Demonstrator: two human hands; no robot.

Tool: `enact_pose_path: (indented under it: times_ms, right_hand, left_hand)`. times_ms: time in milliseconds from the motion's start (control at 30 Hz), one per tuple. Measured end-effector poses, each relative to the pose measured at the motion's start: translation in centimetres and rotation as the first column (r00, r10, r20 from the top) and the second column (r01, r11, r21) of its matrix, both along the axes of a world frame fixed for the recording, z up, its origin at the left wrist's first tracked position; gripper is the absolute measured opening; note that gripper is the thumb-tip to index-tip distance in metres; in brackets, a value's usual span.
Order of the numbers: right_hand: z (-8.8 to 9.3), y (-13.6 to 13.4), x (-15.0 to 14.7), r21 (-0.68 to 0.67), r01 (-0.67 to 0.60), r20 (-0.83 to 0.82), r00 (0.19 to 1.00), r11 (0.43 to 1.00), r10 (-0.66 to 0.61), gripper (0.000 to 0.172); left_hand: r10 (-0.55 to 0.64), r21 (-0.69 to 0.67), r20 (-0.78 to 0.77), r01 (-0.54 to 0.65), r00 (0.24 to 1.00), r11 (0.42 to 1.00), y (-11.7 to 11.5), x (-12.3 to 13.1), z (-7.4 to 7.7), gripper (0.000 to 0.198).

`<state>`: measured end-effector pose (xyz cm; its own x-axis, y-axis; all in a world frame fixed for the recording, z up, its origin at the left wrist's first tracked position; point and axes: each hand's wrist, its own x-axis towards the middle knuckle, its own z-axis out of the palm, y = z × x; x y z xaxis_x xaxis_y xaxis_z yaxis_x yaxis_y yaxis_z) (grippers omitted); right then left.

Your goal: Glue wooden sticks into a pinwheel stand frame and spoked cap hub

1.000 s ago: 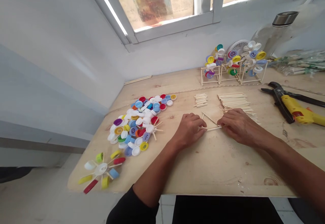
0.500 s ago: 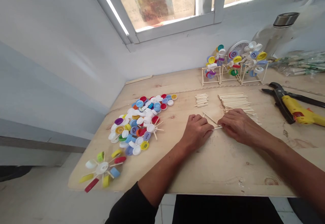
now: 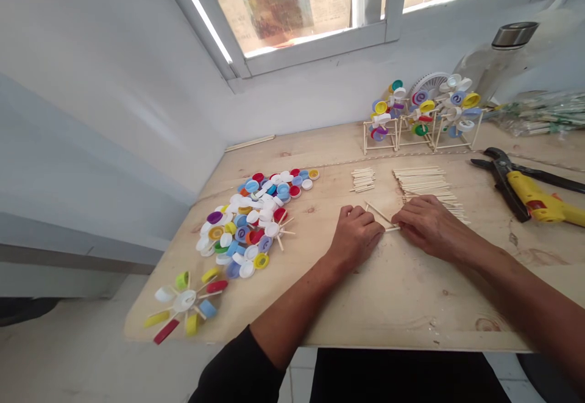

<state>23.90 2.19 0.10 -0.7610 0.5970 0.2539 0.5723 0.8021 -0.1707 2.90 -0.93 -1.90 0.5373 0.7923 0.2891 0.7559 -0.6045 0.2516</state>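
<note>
Stick assembly: a pale, plain stick assembly [image 3: 378, 212] is laid on the wooden table [image 3: 388, 305] between the two hands; a slanting stick is met by a front stick [image 3: 392, 229] near the right fingertips, and part of a further stick is seen at the far end.
Change: compared with one second ago, the left hand [image 3: 357, 236] has been shifted rightward along the front stick, so less of it is exposed; the right hand [image 3: 421, 225] is held in about the same place.
Left fingers: bunched together and clamped on the front stick.
Right fingers: curled and clamped on its right end.
Stick stock: long sticks [image 3: 423, 182] are stacked just beyond the right hand, short sticks [image 3: 363, 180] to their left.
Tools: a yellow glue gun [image 3: 543, 199] is placed beside black cutters [image 3: 497, 158], at right.
Bottle caps: mixed-colour caps [image 3: 252, 217] are heaped at left.
Writing: sheets [image 3: 274, 0] behind the window are printed, too small to be read.
</note>
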Motion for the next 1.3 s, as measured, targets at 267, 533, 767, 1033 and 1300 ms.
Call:
enact_pose_path:
  times_ms: [267, 533, 767, 1033, 1300]
  right_hand:
    - [0.0, 0.0, -0.1, -0.010, 0.010, -0.004, 1.000, 1.000, -0.010, 0.018]
    - [2.3, -1.0, 0.4, -0.545, -0.137, -0.522, 0.828, 0.827, -0.207, 0.014]
    - [3.2, -0.3, 0.8, -0.678, -0.037, -0.662, 0.465, 0.734, -0.588, 0.022]
    - [2.2, -0.4, 0.5, -0.652, 0.068, -0.522, 0.682, 0.755, -0.512, 0.026]
    - [1.9, 0.0, 0.5, -0.625, 0.121, -0.560, 0.619, 0.771, -0.551, 0.027]
  left_hand:
    - [0.008, -0.005, -0.010, -0.008, 1.000, 1.000, 0.0, 0.1, 0.2, 0.032]
    - [0.006, 0.065, 0.014, -0.007, 1.000, 0.998, -0.1, 0.1, -0.2, 0.027]
    - [-0.005, 0.093, 0.053, 0.000, 0.999, 0.996, 0.1, 0.1, -0.6, 0.026]
    - [0.011, 0.090, 0.047, -0.015, 0.999, 0.996, -0.1, 0.0, -0.2, 0.023]
    - [0.002, 0.071, 0.101, -0.009, 0.995, 0.997, -0.2, -0.1, 0.0, 0.017]
